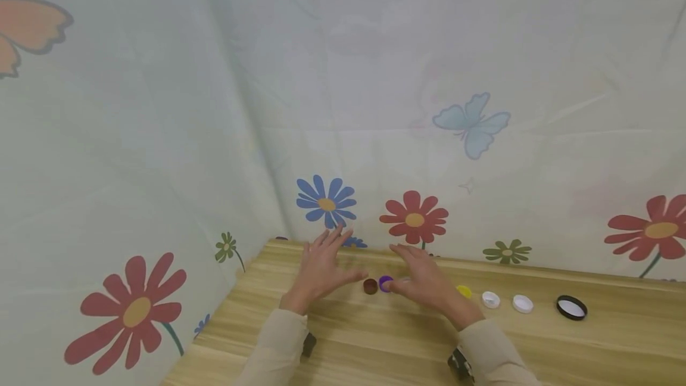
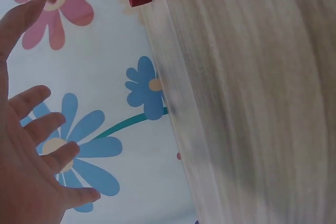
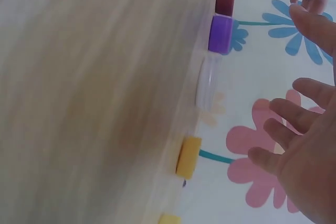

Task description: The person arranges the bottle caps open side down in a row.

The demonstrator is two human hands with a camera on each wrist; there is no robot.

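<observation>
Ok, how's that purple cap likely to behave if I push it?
The purple cap probably slides rather than tips, since it stands wider than tall on the wooden table. It's likely light, as its top looks open and hollow. Its smooth-looking wall could prove slippery.

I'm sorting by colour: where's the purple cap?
In the head view, the purple cap sits on the table, just right of the brown cap, by the right hand.

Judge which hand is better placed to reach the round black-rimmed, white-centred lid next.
Probably the right hand: it looks empty and is nearer the lid, at the far right. The left hand is farther away, near the round reddish-brown cap.
</observation>
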